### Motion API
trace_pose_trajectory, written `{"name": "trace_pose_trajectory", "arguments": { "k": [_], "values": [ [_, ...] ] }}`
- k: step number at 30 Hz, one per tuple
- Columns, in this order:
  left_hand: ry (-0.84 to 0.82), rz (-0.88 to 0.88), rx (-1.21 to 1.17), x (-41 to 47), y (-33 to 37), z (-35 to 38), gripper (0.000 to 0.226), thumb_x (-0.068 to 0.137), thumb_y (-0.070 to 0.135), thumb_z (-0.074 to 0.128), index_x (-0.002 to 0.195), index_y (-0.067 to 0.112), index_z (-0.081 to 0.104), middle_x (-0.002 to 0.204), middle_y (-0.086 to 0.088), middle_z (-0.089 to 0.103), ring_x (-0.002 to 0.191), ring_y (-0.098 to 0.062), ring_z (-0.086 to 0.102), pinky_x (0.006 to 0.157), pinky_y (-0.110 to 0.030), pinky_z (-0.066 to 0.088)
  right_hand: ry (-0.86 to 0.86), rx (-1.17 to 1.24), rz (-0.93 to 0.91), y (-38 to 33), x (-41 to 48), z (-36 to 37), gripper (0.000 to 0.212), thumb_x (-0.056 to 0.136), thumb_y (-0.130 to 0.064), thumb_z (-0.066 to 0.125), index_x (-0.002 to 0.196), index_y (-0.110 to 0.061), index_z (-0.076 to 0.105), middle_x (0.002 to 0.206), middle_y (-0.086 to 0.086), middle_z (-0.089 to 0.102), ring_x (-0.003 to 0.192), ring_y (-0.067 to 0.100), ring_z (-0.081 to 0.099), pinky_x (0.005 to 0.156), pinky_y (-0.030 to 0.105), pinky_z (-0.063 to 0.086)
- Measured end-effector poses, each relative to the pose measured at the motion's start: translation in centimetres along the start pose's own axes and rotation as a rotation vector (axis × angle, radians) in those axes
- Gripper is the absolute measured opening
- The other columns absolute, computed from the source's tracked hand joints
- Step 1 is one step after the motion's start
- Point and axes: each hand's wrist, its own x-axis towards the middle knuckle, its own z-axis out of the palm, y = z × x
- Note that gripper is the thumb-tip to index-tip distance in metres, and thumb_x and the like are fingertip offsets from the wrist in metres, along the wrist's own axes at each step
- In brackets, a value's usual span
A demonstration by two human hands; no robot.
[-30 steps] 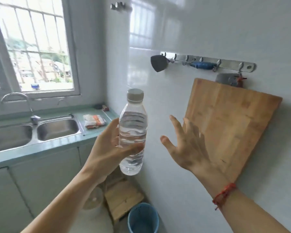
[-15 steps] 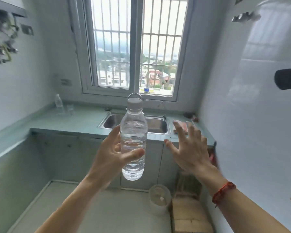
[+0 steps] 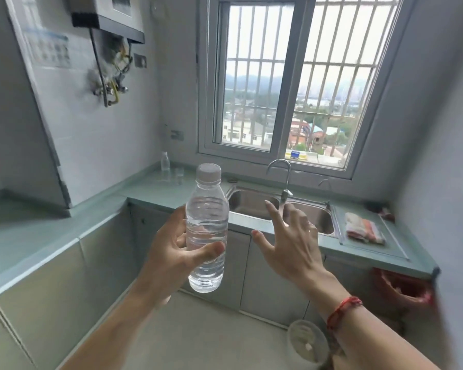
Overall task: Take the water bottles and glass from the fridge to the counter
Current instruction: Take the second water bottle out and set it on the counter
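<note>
My left hand (image 3: 171, 252) grips a clear water bottle (image 3: 207, 214) with a white cap, upright at chest height in the middle of the view. Just right of the bottle, my right hand (image 3: 292, 247) is spread with its fingers apart, holding nothing; a red string sits on that wrist. Far back on the green counter (image 3: 150, 193), in the corner under the window, stand a second small water bottle (image 3: 165, 164) and a clear glass (image 3: 179, 175) side by side.
A double steel sink (image 3: 254, 202) with a tap (image 3: 285, 177) lies under the barred window. A folded cloth (image 3: 364, 231) rests on the counter's right end. A white bucket (image 3: 308, 343) stands on the floor; a red bag (image 3: 401, 287) hangs at the right.
The view has swung left from the tiled wall with the cutting board to the sink and corner counter. The bottle stays in my left hand and my right hand stays spread.
</note>
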Motion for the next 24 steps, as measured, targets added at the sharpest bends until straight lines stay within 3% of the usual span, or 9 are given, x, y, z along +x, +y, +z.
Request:
{"name": "trace_pose_trajectory", "arguments": {
  "k": [4,9,17,24],
  "values": [
    [0.008,-0.018,0.016,0.9,-0.9,-2.9,0.073,0.058,0.027,0.090,0.125,0.028,0.061,0.109,-0.004,0.076,0.098,-0.025,0.075,0.080,-0.034,0.059,-0.023,0.019,0.002,-2.6,1.3,2.0,0.080,0.081,-0.075,0.022,0.153,-0.041,0.024,0.156,0.014,0.029,0.141,0.035,0.029,0.113,0.054,0.028],
    [0.029,-0.031,0.022,1.7,-2.0,-5.7,0.068,0.063,0.020,0.088,0.125,0.028,0.061,0.110,-0.004,0.076,0.099,-0.025,0.074,0.084,-0.040,0.058,-0.028,0.030,-0.019,-4.9,2.8,3.7,0.078,0.081,-0.075,0.021,0.152,-0.042,0.024,0.155,0.014,0.031,0.141,0.035,0.029,0.113,0.054,0.028],
    [0.078,-0.059,0.014,4.0,-3.9,-8.1,0.072,0.060,0.022,0.090,0.125,0.024,0.060,0.110,-0.006,0.076,0.100,-0.026,0.074,0.089,-0.048,0.057,-0.053,0.037,-0.045,-7.0,5.4,6.1,0.072,0.089,-0.069,0.038,0.154,-0.040,0.025,0.156,0.013,0.028,0.143,0.034,0.026,0.112,0.053,0.026],
    [0.108,-0.072,0.003,8.0,-6.3,-8.2,0.080,0.055,0.028,0.091,0.126,0.021,0.056,0.109,-0.008,0.075,0.098,-0.028,0.074,0.085,-0.044,0.058,-0.081,0.066,-0.053,-6.3,9.9,9.4,0.071,0.089,-0.069,0.035,0.154,-0.041,0.023,0.157,0.012,0.027,0.142,0.033,0.026,0.113,0.053,0.025]
  ]
}}
